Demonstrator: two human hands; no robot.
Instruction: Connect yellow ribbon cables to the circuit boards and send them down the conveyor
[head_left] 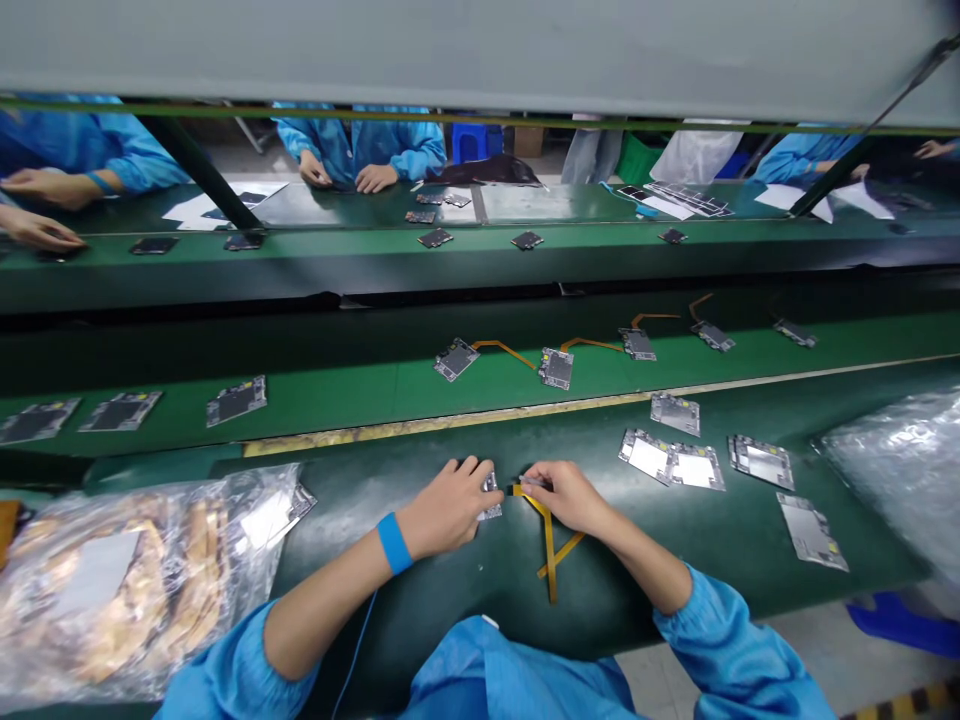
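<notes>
My left hand [448, 507], with a blue band and cord on its wrist, is closed over a small circuit board [491, 496] on the green bench. Most of that board lies hidden under my fingers. Just to its right, my right hand [564, 494] pinches the dark connector end of an orange flex cable [548, 545]. The connector is apart from the board by a small gap. The cable's tail hangs toward me and crosses a second orange strip [568, 552]. Several boards with pale plates, such as this circuit board [694, 467], lie to the right of my right hand.
A clear plastic bag [97, 590] of orange cables fills the left bench. Another plastic bag [907, 470] is at the right. Beyond a raised edge, a green belt [360, 395] carries boards, some with cables attached. Co-workers' hands [375, 178] are on the far side.
</notes>
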